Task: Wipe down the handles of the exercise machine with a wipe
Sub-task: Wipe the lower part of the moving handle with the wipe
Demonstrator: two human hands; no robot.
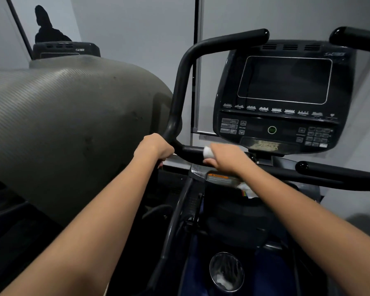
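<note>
The black left handle (181, 88) of the exercise machine rises from a low bend, curves up and runs right to a rounded end. My left hand (155, 147) grips its low bend. Just to the right, my right hand (226, 158) is wrapped round the horizontal stretch of the same bar, holding a white wipe (208, 152) against it; only a small bunch of wipe shows beyond my fingers. The right handles (338, 169) stretch off to the right, untouched.
The dark console (284, 97) with a blank screen and buttons stands behind the bar. A large grey rolled mat (62, 129) leans close on the left. A cup holder (226, 272) sits low in the machine's frame. Grey walls lie behind.
</note>
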